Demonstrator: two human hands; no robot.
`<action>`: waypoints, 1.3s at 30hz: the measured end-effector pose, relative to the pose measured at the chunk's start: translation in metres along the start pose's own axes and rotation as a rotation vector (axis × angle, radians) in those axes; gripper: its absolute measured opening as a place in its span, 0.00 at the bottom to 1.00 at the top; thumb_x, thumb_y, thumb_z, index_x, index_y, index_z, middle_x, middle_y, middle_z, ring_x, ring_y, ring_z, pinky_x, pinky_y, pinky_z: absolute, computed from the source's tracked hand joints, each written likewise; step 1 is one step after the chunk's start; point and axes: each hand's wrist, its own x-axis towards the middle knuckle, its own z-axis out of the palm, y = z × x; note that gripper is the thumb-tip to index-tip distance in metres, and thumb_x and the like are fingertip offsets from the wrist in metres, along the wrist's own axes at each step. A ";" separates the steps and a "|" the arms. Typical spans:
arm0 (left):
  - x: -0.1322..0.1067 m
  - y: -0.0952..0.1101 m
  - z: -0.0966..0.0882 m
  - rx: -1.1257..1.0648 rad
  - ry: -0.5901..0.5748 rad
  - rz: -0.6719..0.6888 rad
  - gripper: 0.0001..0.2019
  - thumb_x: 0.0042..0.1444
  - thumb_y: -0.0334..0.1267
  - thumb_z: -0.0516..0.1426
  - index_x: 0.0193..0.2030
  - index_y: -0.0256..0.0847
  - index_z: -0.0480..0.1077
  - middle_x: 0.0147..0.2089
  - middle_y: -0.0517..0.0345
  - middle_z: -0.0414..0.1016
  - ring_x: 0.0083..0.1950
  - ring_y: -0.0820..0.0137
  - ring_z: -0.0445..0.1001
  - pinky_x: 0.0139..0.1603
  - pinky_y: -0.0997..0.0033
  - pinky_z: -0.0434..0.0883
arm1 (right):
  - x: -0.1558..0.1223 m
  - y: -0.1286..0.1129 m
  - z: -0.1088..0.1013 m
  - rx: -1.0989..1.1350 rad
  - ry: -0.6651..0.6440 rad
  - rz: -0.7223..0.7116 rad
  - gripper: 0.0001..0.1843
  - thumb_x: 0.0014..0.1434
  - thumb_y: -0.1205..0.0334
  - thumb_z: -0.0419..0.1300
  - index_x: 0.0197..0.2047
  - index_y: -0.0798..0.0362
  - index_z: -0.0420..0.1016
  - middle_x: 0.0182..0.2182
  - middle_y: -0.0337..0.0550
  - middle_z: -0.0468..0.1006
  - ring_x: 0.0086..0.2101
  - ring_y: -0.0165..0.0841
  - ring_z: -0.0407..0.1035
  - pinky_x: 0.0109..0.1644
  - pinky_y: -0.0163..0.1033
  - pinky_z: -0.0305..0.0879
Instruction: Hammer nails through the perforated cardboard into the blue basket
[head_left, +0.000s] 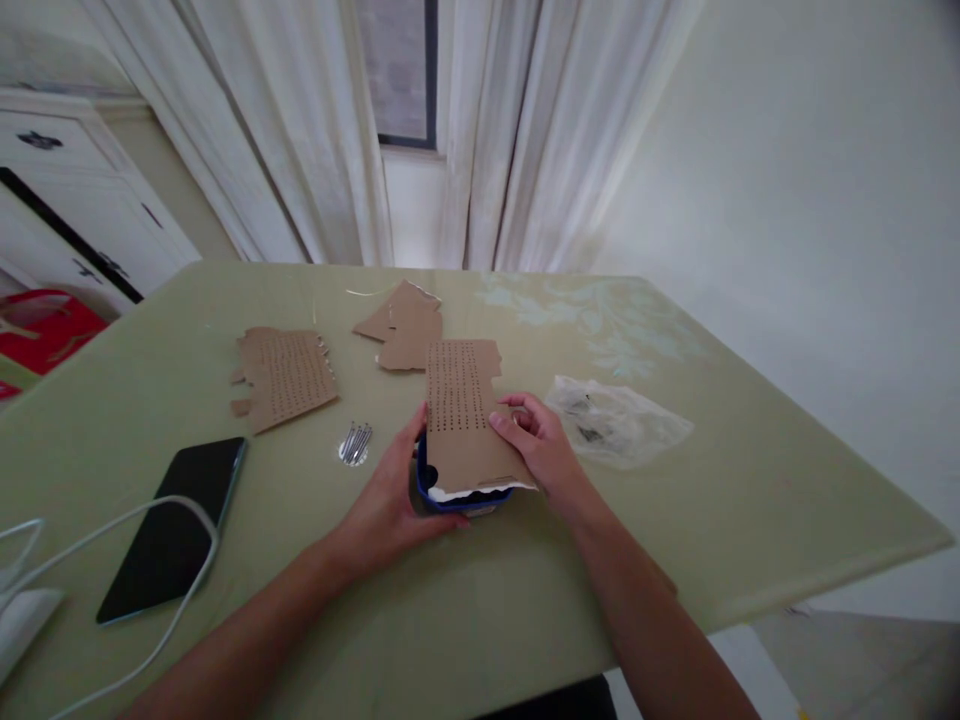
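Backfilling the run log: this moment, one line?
left hand: grasping blue boxy container | right hand: holding brown perforated cardboard sheet | sheet: over container

Brown cardboard piece (pixel 461 450), rows of dark dots, ragged white near edge, spread over blue box (pixel 491 502)

A white cable (pixel 178 499) crosses a black tablet (pixel 165 545); pale curtains (pixel 292 120) flank a window (pixel 397 75) beyond the tabletop (pixel 720 460).
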 end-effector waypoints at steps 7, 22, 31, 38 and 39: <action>-0.002 0.001 0.001 0.027 -0.040 0.023 0.68 0.49 0.54 0.76 0.85 0.58 0.35 0.80 0.41 0.60 0.75 0.34 0.68 0.74 0.29 0.70 | -0.005 0.000 -0.005 -0.016 0.040 0.012 0.26 0.53 0.39 0.76 0.44 0.49 0.80 0.27 0.40 0.80 0.25 0.35 0.69 0.28 0.38 0.60; -0.002 -0.006 0.004 0.013 -0.036 0.069 0.71 0.49 0.57 0.75 0.85 0.58 0.28 0.81 0.38 0.57 0.77 0.34 0.64 0.73 0.27 0.66 | -0.003 0.006 -0.005 -0.082 0.071 -0.075 0.29 0.48 0.40 0.79 0.44 0.52 0.81 0.27 0.36 0.74 0.28 0.32 0.65 0.31 0.37 0.59; 0.006 0.001 -0.028 -0.132 -0.211 0.042 0.76 0.44 0.56 0.78 0.85 0.56 0.25 0.81 0.34 0.56 0.76 0.36 0.66 0.71 0.29 0.70 | -0.003 0.004 -0.003 -0.107 0.076 -0.107 0.28 0.50 0.40 0.78 0.43 0.52 0.79 0.25 0.32 0.68 0.26 0.29 0.61 0.29 0.36 0.56; 0.028 -0.025 -0.098 0.316 0.062 -0.429 0.23 0.64 0.56 0.58 0.53 0.41 0.78 0.48 0.44 0.85 0.43 0.53 0.83 0.47 0.51 0.79 | -0.001 0.006 -0.003 -0.127 0.058 -0.126 0.27 0.50 0.41 0.78 0.42 0.53 0.80 0.25 0.32 0.67 0.26 0.29 0.60 0.29 0.36 0.56; 0.029 -0.029 -0.102 0.470 0.082 -0.476 0.21 0.64 0.55 0.56 0.49 0.41 0.78 0.45 0.44 0.85 0.42 0.52 0.82 0.47 0.51 0.77 | -0.001 0.006 -0.003 -0.124 0.056 -0.128 0.27 0.51 0.42 0.78 0.42 0.53 0.80 0.25 0.32 0.67 0.26 0.29 0.60 0.29 0.36 0.56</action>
